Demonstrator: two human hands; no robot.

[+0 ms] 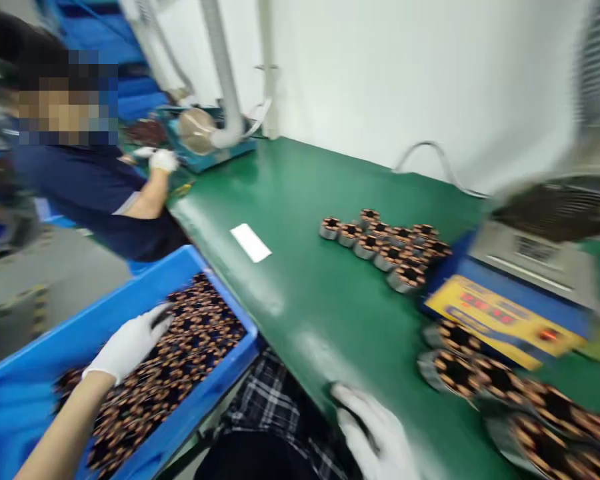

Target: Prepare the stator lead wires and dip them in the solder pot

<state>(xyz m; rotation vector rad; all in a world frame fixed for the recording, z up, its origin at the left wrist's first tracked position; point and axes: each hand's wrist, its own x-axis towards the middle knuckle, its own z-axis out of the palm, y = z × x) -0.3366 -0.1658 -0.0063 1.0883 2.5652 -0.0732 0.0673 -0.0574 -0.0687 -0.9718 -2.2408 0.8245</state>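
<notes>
My left hand, in a white glove, reaches over a blue bin filled with small dark parts with copper windings. Its thumb and fingers are apart at the top of the pile, and nothing shows between them. My right hand, also gloved, rests at the near edge of the green table, fingers stretched and slightly spread, with no part visible in it. To its right stand several motor stators, metal rings with copper windings. A further group of stators stands farther back.
A blue and yellow machine with a lit red indicator stands at the right. A white card lies on the table. At the far left a co-worker in white gloves works beside a teal machine with a hose.
</notes>
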